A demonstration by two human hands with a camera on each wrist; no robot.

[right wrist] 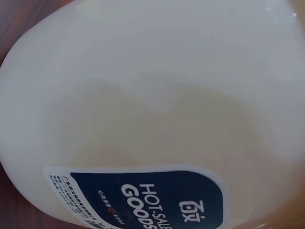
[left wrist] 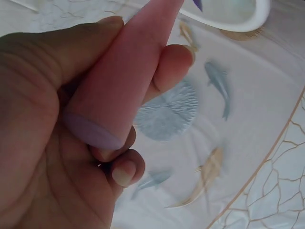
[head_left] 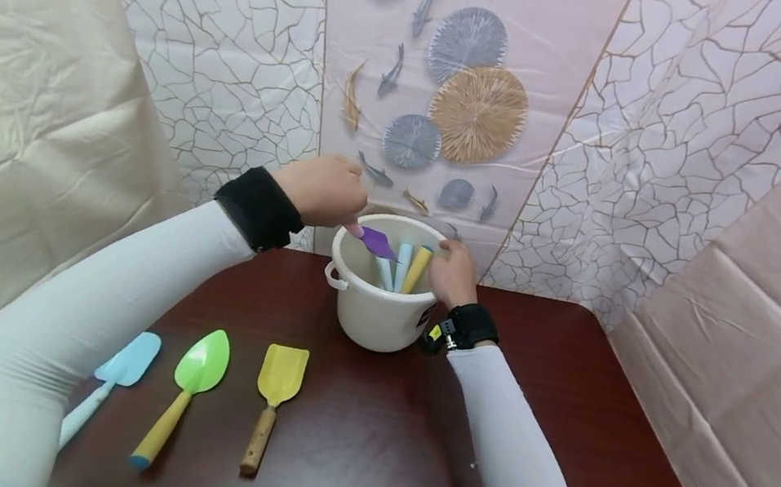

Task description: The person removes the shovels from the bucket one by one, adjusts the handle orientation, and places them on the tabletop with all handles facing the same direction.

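A toy hand trowel with a purple blade (head_left: 377,243) and a pink handle (left wrist: 121,71) is gripped in my left hand (head_left: 323,189). Its blade points down into the mouth of a white bucket (head_left: 380,320). My right hand (head_left: 455,275) holds the bucket's right rim, thumb and fingers at the edge. Inside the bucket stand a yellow handle (head_left: 417,270) with a blue end and two light blue handles (head_left: 403,266). In the right wrist view the bucket wall (right wrist: 143,57) fills the picture, with a dark blue label (right wrist: 152,198) on it.
On the dark red table (head_left: 348,452), front left, lie a light blue shovel (head_left: 129,359), a green trowel (head_left: 203,363) with a yellow handle, and a yellow shovel (head_left: 282,376) with a wooden handle. My left sleeve partly covers the blue one. A patterned cloth (head_left: 546,239) hangs behind the bucket.
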